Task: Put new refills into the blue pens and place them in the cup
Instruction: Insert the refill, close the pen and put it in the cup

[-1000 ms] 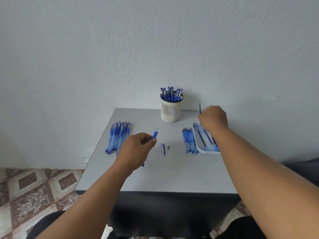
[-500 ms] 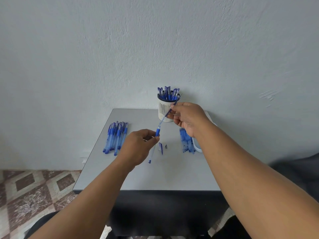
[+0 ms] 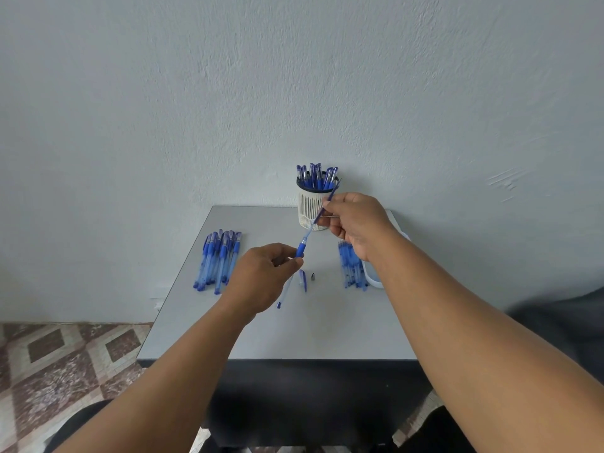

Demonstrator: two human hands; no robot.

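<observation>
My left hand [image 3: 261, 276] pinches an open blue pen barrel [image 3: 299, 251] near its blue grip, held tilted above the grey table [image 3: 294, 328]. My right hand [image 3: 354, 223] pinches a thin blue refill [image 3: 322, 212] whose lower end sits in the barrel's open top. The white slotted cup [image 3: 309, 207] stands at the table's back, with several blue pens in it. A pen cap [image 3: 303, 280] and a small metal tip [image 3: 313, 276] lie on the table under my hands.
A row of blue pens [image 3: 219, 258] lies at the table's left. Another pile of pens [image 3: 351, 268] lies at the right beside a white tray [image 3: 372, 277], mostly hidden by my right arm. A wall stands right behind the table; patterned floor at left.
My right hand brought a refill from the tray at the right to the barrel in my left hand and fed its end in. The left hand rose slightly.
</observation>
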